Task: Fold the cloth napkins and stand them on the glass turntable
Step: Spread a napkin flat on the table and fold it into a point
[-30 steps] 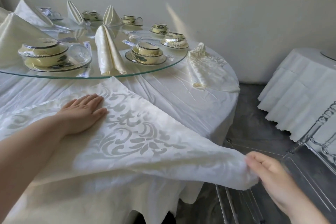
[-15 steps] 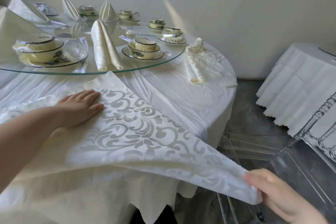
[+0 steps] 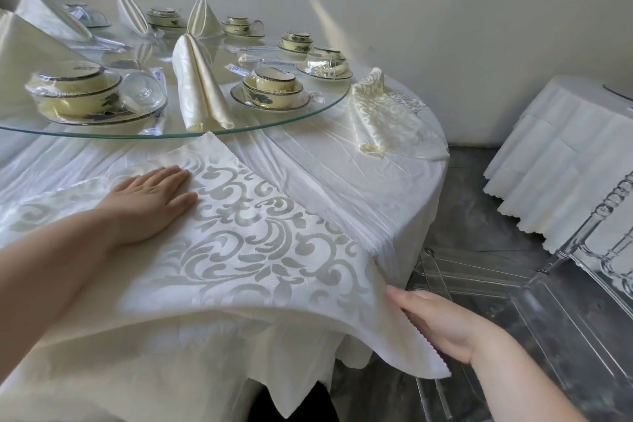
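A cream damask napkin (image 3: 260, 243) with a scroll pattern lies spread over the near part of the round table. My left hand (image 3: 150, 202) presses flat on it with straight fingers. My right hand (image 3: 442, 322) holds the napkin's right edge off the table's rim, fingers under the cloth. The glass turntable (image 3: 308, 113) sits behind, with several folded napkins standing on it; the nearest folded napkin (image 3: 200, 86) stands near its front edge. Another loose napkin (image 3: 383, 113) lies crumpled on the table at the right.
Wrapped sets of yellow bowls and saucers (image 3: 270, 89) ring the turntable. A clear plastic chair (image 3: 548, 301) stands at the right of the table. A second clothed table (image 3: 568, 147) stands at the far right. The floor is dark grey.
My right hand has brought the napkin's right corner in towards the table and lowered it, so the cloth now sags at the edge. My left hand stays pressed in place.
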Motion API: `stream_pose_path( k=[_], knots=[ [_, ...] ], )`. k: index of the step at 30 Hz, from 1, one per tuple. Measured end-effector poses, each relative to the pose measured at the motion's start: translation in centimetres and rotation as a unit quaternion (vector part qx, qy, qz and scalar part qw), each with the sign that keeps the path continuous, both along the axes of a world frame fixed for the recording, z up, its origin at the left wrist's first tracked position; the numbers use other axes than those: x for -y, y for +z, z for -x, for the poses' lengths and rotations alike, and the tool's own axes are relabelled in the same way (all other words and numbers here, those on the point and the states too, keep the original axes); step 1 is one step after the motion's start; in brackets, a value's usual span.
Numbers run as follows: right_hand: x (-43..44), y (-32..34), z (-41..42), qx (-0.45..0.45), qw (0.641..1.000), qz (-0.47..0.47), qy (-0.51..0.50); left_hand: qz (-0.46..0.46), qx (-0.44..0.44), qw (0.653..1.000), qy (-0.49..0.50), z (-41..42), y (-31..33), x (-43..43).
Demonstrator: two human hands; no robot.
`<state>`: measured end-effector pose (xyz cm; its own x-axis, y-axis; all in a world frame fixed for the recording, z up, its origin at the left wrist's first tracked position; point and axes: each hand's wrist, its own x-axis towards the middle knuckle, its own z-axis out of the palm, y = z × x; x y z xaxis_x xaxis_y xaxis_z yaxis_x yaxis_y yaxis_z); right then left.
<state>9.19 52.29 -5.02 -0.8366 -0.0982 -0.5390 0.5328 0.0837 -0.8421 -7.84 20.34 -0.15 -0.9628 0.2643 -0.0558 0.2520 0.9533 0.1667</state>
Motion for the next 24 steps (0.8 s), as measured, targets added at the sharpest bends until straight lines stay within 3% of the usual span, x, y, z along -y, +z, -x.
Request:
stream_pose_path(
  k=[8,11,19,21,24],
  knots=[
    [-1.4,1.5,0.0,-0.059,0.998,-0.02,-0.004,-0.017,-0.01,1.0,-0.001,0.0,0.0,0.2],
    [-1.8,4.7,0.6,-0.111,0.987,-0.113,0.004,-0.02,-0.003,1.0,-0.001,0.0,0.1,0.2],
    [-2.6,14.2,5.9,-0.301,0.886,-0.352,-0.031,-0.024,0.014,0.999,0.016,0.4,0.3,-0.2],
    [-3.1,14.5,7.0,-0.293,0.864,-0.408,-0.028,-0.026,0.024,0.999,0.023,0.7,0.4,-0.5],
    [-4.2,12.6,8.4,-0.181,0.848,-0.498,0.01,-0.012,0.024,0.999,0.022,1.0,0.5,-0.9]
  ],
)
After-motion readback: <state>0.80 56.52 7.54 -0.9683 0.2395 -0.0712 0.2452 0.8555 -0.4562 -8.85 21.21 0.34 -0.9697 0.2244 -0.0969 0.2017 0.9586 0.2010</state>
